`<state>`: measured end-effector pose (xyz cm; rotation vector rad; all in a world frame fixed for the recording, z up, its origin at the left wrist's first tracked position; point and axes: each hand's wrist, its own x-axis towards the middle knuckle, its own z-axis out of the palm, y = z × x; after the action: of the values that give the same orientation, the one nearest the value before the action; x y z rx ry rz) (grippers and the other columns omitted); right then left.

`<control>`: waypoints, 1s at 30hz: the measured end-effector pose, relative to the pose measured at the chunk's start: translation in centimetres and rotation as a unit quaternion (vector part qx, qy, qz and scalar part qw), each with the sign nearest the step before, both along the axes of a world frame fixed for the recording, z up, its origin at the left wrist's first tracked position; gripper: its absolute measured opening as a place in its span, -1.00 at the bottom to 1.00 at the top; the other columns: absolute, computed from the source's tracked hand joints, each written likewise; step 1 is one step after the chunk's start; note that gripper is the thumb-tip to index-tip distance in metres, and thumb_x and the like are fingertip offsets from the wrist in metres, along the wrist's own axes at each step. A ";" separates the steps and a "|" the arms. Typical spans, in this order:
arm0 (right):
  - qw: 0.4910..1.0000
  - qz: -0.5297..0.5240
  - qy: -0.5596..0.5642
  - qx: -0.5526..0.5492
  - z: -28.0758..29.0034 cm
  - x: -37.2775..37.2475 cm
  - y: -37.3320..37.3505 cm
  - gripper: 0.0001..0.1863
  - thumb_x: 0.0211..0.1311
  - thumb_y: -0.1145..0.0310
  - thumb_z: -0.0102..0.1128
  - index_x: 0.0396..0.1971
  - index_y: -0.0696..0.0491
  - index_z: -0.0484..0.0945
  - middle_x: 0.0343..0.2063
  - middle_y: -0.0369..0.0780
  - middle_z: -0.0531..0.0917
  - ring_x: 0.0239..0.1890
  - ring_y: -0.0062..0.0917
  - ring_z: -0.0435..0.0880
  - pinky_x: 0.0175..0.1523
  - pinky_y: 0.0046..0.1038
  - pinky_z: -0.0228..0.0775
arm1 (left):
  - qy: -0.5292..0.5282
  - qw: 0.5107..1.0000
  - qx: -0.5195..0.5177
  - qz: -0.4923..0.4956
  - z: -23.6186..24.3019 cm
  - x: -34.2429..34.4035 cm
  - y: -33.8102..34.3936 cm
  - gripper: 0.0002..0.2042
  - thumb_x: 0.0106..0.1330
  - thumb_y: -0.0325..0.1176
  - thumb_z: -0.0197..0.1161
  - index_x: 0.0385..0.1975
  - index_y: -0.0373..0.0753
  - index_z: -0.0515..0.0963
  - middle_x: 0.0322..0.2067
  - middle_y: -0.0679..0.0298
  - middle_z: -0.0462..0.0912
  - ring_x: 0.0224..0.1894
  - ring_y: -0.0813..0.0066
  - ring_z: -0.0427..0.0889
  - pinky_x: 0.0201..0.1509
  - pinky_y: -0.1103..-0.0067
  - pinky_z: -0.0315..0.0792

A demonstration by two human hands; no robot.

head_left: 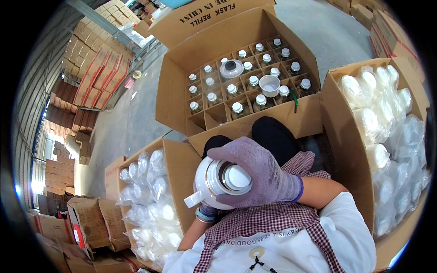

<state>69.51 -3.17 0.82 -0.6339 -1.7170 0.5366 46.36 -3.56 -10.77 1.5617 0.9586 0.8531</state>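
A white vacuum flask [208,178] with a side handle and a thin gold ring is held in front of my body, its top tipped toward the right. My right hand [255,170], in a grey-purple glove, is closed around its upper part and the white stopper [236,176]. Below the flask, only the gloved wrist area of my left hand [211,212] shows; its fingers are hidden behind the flask. Just ahead stands an open carton [175,91] with cardboard dividers, holding several glass flask refills with white caps [237,107].
On the refills lie a white cup [269,85] and a round whitish piece with a dark knob [231,68]. A green tool [295,102] sits at the carton's near edge. Cartons of plastic-wrapped white parts flank me at left [152,204] and right [382,118]. Stacked boxes [102,77] stand far left.
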 end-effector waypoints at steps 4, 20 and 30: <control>0.997 0.073 0.003 0.010 -0.3 -0.1 0.2 -0.18 -0.14 0.17 0.64 0.17 0.14 0.48 -0.14 -0.14 0.65 -0.12 -0.25 0.68 0.03 -0.27 0.51 | -0.006 1.000 -0.010 0.003 0.1 -0.2 -0.5 -0.26 0.37 0.05 0.13 0.48 -0.19 0.14 0.41 0.08 0.30 0.43 0.12 0.33 0.52 0.24 0.16; 0.987 0.158 0.029 0.001 -0.3 -1.2 0.5 -0.25 -0.19 0.18 0.67 0.07 0.09 0.55 -0.08 -0.14 0.65 -0.03 -0.27 0.68 0.07 -0.28 0.55 | -0.056 0.996 -0.072 0.012 -0.1 -1.2 -1.3 -0.23 0.44 0.23 -0.10 0.44 -0.27 0.19 0.36 0.01 0.37 0.41 0.04 0.34 0.50 0.20 0.18; 0.930 0.361 -0.008 0.071 -1.3 -0.6 4.8 -0.32 -0.15 0.31 0.60 0.09 0.03 0.57 -0.05 -0.16 0.65 0.09 -0.16 0.59 0.27 -0.12 0.37 | -0.378 0.838 -0.395 -0.017 0.7 -7.6 3.3 -0.18 0.48 0.35 -0.24 0.42 -0.32 0.22 0.33 -0.03 0.41 0.39 -0.01 0.35 0.49 0.18 0.19</control>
<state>68.96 1.58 -0.50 0.1277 -1.9651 0.9027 38.71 -0.30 -10.04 0.4418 0.5572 0.7947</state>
